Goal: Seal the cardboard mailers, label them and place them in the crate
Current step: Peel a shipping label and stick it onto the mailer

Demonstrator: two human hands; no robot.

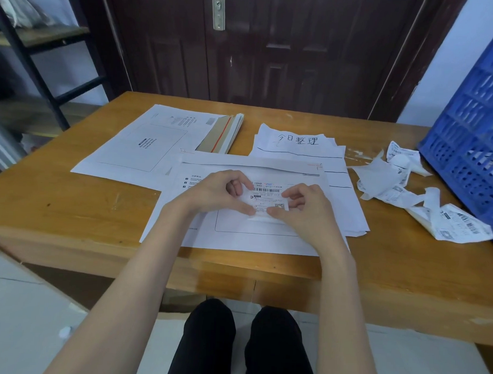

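Head view looks down on a wooden table (71, 208) where a flat white cardboard mailer (238, 239) lies in front of the person, its near edge reaching the table's front edge. Both hands meet over a small white shipping label with a barcode (268, 200), which sits above the printed address box on that mailer. The left hand (220, 193) pinches the label's left side, thumb at the lower corner and fingers curled over the top edge. The right hand (302, 209) grips the label's right side, its thumb tip near the left thumb at the bottom edge and its fingers curled at the right edge. Whether the label is already stuck down or still lifted cannot be told. To the left and farther back rests a stack of white cardboard mailers (146, 144), the top one with its brown flap open. Behind the near mailer lie white sheets of paper with handwritten characters (297, 144). To the right, crumpled white label backing strips (407, 192) are scattered on the table, just beside a blue perforated plastic crate (474, 125) standing at the table's right edge.
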